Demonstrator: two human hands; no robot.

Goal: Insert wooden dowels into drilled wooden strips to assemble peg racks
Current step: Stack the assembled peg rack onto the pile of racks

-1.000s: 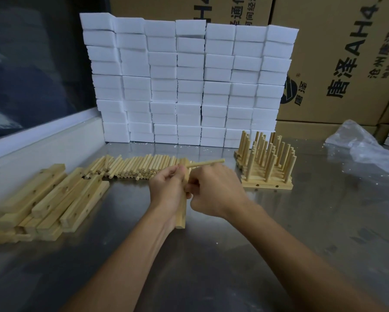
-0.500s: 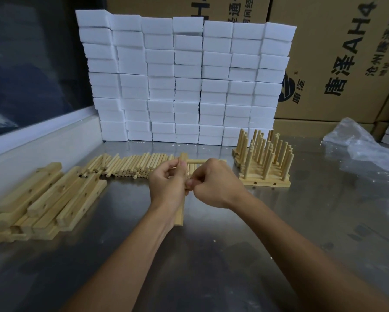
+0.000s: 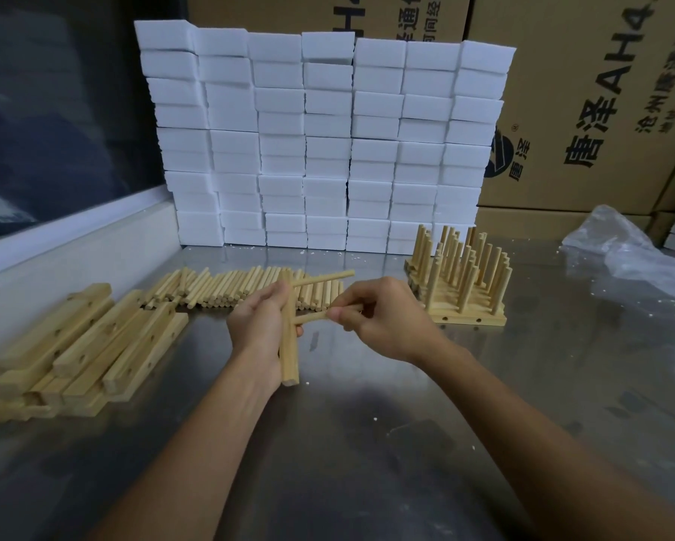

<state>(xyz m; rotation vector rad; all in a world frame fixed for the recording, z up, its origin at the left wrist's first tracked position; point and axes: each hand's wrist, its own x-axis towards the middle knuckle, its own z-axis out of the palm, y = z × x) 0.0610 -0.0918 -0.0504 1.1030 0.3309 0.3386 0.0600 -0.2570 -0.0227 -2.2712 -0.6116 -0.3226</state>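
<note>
We are gripping the strip point(image 3: 289, 345) upright in our left hand point(image 3: 257, 326) — our right hand point(image 3: 382, 322) is pinching a dowel point(image 3: 310, 317) at its side.

pale wood dowels point(image 3: 246, 288), white foam blocks point(image 3: 328, 142), brown cartons point(image 3: 593, 91)

Bare bench point(image 3: 367, 443) lay open along the near edge. Strips point(image 3: 82, 345) crowded the left edge, dowels point(image 3: 230, 288) and foam blocks point(image 3: 328, 142) the far edge, finished racks point(image 3: 460, 283) far right.
</note>
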